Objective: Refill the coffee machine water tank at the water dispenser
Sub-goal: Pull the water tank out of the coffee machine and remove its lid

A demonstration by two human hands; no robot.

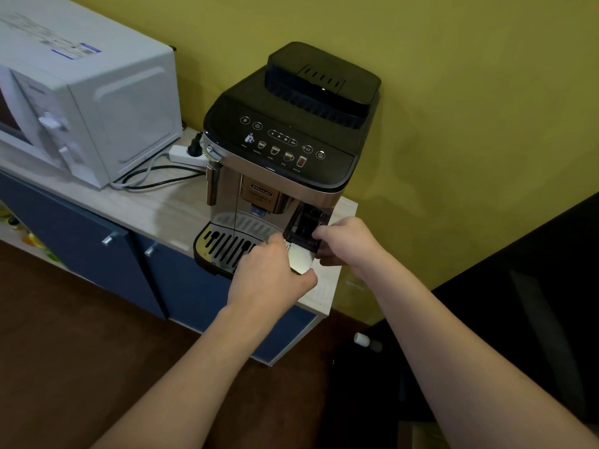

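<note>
A black and silver coffee machine (285, 150) stands on the right end of a light wooden counter (155, 205), against a yellow wall. Its water tank (304, 231), dark with a silver front panel, sticks partly out of the machine's front right corner. My left hand (269, 273) grips the tank's silver front from the left, thumb under its lower edge. My right hand (346, 241) holds the tank's right side, fingers curled round its dark edge. The tank's rear part is hidden inside the machine. No water dispenser is in view.
A white microwave (81, 102) sits at the counter's left, with a power strip (184, 155) and cables between it and the machine. Blue cabinet doors (97, 251) lie below. A dark surface (534, 286) fills the right side, a small white bottle (363, 339) on the floor.
</note>
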